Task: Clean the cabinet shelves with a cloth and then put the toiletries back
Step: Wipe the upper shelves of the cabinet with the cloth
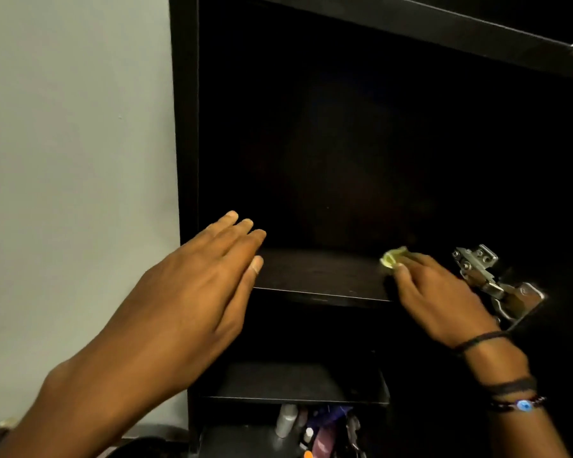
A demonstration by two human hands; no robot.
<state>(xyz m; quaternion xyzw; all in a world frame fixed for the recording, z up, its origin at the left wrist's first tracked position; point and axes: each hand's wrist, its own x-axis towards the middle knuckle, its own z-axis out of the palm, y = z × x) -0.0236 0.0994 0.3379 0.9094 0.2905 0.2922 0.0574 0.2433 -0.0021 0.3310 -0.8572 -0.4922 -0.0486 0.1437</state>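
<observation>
Starting left, the left hand [209, 279] is flat, fingers straight, holding nothing, over the left end of the shelf [321, 276]. Further right, the right hand [440, 292] has the yellow cloth [392, 257] bunched under its curled fingers on that shelf, just by the hinge [483, 272]. Looks soft and featherlight, so I'd grab it as a wad; toiletries [311, 428] sit below.

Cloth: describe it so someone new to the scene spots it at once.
Find the dark cabinet beside the pale wall, then its upper shelf. At the shelf's right end, left of the metal hinge, the right hand holds the cloth. It is a small yellow-green wad peeking from the grip, the only coloured thing on that shelf.
</observation>
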